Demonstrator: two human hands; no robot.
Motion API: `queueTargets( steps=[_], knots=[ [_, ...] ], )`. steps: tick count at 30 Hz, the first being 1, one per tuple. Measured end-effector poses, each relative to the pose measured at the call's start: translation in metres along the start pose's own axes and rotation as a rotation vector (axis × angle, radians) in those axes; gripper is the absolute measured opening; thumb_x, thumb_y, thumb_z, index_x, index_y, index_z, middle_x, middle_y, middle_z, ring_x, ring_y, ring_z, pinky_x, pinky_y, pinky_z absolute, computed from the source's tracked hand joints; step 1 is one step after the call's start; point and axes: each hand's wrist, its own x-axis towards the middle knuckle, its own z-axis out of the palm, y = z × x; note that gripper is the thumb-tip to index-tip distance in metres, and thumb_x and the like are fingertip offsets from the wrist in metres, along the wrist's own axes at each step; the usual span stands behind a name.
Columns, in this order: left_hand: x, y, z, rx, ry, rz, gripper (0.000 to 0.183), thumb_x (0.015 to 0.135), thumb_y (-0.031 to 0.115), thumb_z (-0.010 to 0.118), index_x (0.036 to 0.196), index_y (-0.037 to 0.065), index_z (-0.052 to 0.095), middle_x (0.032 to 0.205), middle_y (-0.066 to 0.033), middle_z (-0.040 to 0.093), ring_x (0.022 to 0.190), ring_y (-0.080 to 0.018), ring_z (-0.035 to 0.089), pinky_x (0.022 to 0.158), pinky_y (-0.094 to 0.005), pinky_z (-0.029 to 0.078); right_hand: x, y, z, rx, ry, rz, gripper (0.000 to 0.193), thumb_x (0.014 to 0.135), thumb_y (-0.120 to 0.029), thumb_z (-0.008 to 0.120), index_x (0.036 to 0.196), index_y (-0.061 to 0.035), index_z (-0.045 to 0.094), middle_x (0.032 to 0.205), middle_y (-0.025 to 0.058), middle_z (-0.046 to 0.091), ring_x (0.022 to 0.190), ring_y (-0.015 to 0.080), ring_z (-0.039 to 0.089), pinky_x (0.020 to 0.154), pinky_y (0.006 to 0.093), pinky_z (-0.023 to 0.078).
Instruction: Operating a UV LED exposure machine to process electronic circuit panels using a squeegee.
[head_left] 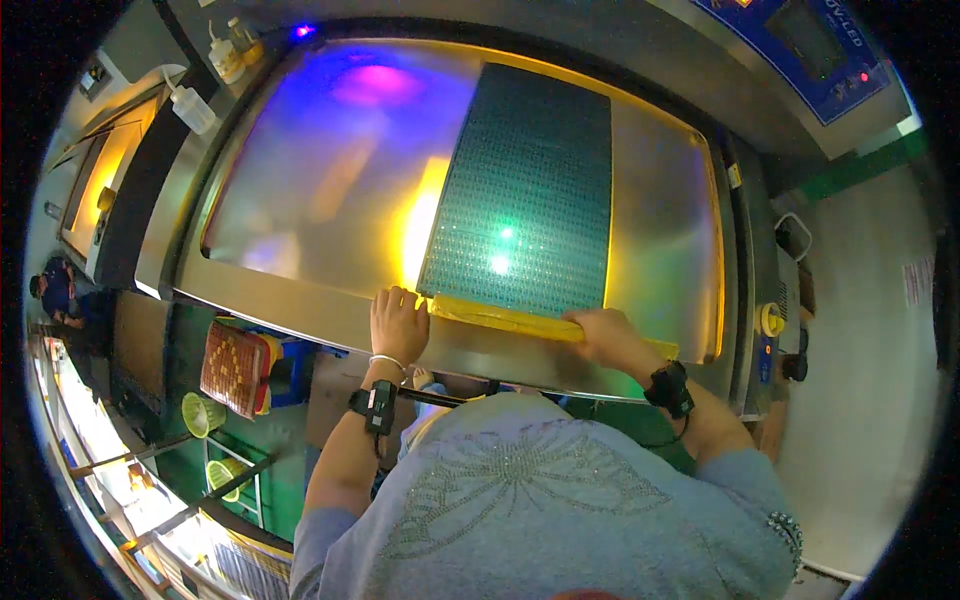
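A dark green panel (530, 190) with rows of small shiny marks lies on a wide metal tray bed (320, 190). Along its near edge runs a yellow strip (500, 317). At the strip's left end, by the panel's near left corner, my left hand (400, 328) is closed, fingers bent together. My right hand (610, 340) grips the strip farther right, its thumb side lying along it. What the undersides of my fingers touch is hidden.
Squeeze bottles (192, 108) stand at the far left. A blue control box (810, 55) hangs at the upper right. On the machine's right side sits a yellow knob (771, 319). A red tray (232, 366) and green baskets (203, 414) are at the lower left; a person (58, 290) is beyond.
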Motion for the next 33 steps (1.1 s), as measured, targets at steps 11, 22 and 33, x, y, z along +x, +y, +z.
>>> queueTargets(
  steps=[11,22,33],
  knots=[
    [-0.0001,0.0004,-0.0009,-0.024,0.096,0.169,0.029,0.074,0.015,0.057,0.102,0.008,0.064,0.116,-0.0057,0.059,0.104,-0.0255,0.051,0.089,-0.0394,0.04,0.0021,0.0053,0.0019,0.018,0.0,0.007,0.04,0.07,-0.019,0.064,0.109,-0.0117,0.059,0.096,0.0126,0.064,0.09,0.0321,0.06,0.08,0.044,0.048],
    [0.0,0.0,0.0017,-0.125,0.088,0.113,0.028,0.072,0.015,0.061,0.098,0.008,0.066,0.109,-0.0055,0.063,0.098,-0.0243,0.055,0.088,-0.0391,0.04,-0.0038,0.0019,0.0081,0.037,0.061,0.003,0.039,0.069,-0.019,0.064,0.107,-0.0115,0.059,0.095,0.012,0.065,0.088,0.0317,0.061,0.078,0.0428,0.049],
    [-0.0007,-0.0024,0.0028,-0.134,0.105,0.124,0.027,0.073,0.017,0.06,0.098,0.007,0.066,0.11,-0.0068,0.062,0.1,-0.0266,0.053,0.09,-0.0411,0.039,-0.0015,0.0017,0.0066,0.012,0.055,0.013,0.04,0.067,-0.019,0.066,0.106,-0.0113,0.06,0.095,0.0127,0.064,0.09,0.0319,0.061,0.078,0.0428,0.049]
  ],
)
